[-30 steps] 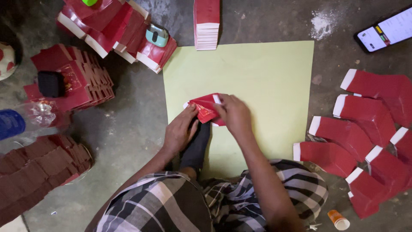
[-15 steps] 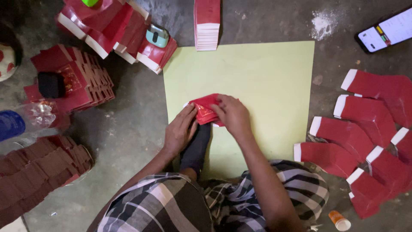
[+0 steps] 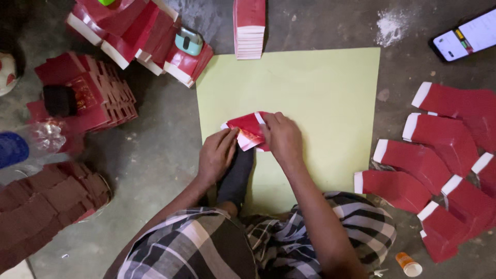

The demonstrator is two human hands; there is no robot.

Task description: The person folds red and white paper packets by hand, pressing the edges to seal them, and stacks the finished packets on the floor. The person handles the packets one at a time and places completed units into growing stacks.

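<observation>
Where both hands meet, the right hand (image 3: 283,138) hides half the red paper piece (image 3: 248,130).

A lit phone screen (image 3: 467,37), white with coloured specks, lies beyond the yellow-green sheet's (image 3: 320,88) far right corner. Flat red cartons with white flaps (image 3: 439,170) fan out right of that sheet; a neat red stack (image 3: 249,28) sits at its top edge.

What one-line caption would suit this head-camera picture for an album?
Both hands, left hand and right hand, fold a red paper piece on a pale green sheet.
</observation>
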